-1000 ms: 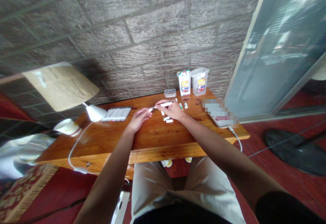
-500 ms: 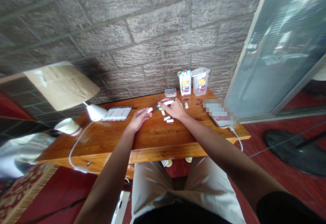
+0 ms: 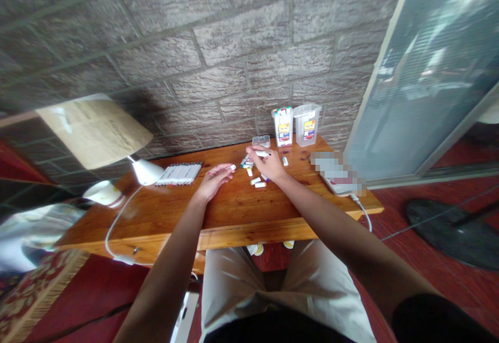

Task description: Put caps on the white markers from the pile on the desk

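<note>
My left hand (image 3: 215, 180) pinches a small white marker cap (image 3: 233, 168) between thumb and fingertips, above the table. To its right, my right hand (image 3: 268, 163) is closed on a white marker (image 3: 261, 153), held nearly level with its dark end pointing right. Several short white caps with coloured ends lie just below and left of my right hand, among them a yellow-marked cap (image 3: 250, 172) and an orange-ended cap (image 3: 260, 184). My right hand partly hides this pile. Another white cap (image 3: 285, 161) lies apart on the right.
A row of white markers (image 3: 180, 173) lies at left beside a lamp (image 3: 146, 171) and a paper cup (image 3: 104, 194). Against the wall stand a small clear box (image 3: 261, 141), a marker-filled case (image 3: 283, 127) and an open clear case (image 3: 307, 124). A cabled, blurred device (image 3: 337, 174) lies at right.
My right hand has shifted slightly right with the marker, uncovering more of the pile of caps. My left hand, still holding its cap, has moved a touch to the right.
</note>
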Motion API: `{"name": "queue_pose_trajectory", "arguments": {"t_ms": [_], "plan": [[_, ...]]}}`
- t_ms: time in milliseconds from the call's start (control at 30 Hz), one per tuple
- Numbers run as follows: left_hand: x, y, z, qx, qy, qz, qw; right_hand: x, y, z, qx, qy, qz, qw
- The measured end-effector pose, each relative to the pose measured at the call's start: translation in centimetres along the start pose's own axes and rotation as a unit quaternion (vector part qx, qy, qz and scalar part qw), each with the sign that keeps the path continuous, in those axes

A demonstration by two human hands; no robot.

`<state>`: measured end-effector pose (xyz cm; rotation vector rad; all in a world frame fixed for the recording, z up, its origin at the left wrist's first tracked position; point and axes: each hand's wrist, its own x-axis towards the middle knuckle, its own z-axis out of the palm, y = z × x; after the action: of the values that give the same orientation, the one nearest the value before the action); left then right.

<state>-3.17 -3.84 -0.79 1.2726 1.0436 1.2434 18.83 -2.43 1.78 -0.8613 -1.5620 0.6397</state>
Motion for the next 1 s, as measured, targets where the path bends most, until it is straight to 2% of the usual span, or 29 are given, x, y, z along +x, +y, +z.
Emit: {"name": "queue_pose_trajectory", "arguments": {"t_ms": [133, 333, 600, 733, 1000], "plan": [[0.3, -0.6, -0.3, 0.049, 0.025, 0.046, 0.997, 0.2, 0.8, 0.1, 0.035, 0.004, 0.040, 0.999], [1.1, -2.2, -0.8, 0.170, 0.056, 0.116, 0.977, 1.3, 2.6, -0.2, 0.044, 0.044, 0.046, 0.997], [0.8, -1.5, -0.2, 0.194, 0.064, 0.141, 0.969, 2.3, 3.7, -0.8, 0.044, 0.131, 0.074, 0.988], [0.6, -1.2, 0.1, 0.178, 0.071, 0.141, 0.971, 2.2, 3.4, -1.0, 0.053, 0.140, 0.103, 0.983], [0.7, -1.7, -0.3, 0.210, 0.035, 0.128, 0.969, 1.8, 2.7, -0.7, 0.068, 0.124, 0.095, 0.985]]}}
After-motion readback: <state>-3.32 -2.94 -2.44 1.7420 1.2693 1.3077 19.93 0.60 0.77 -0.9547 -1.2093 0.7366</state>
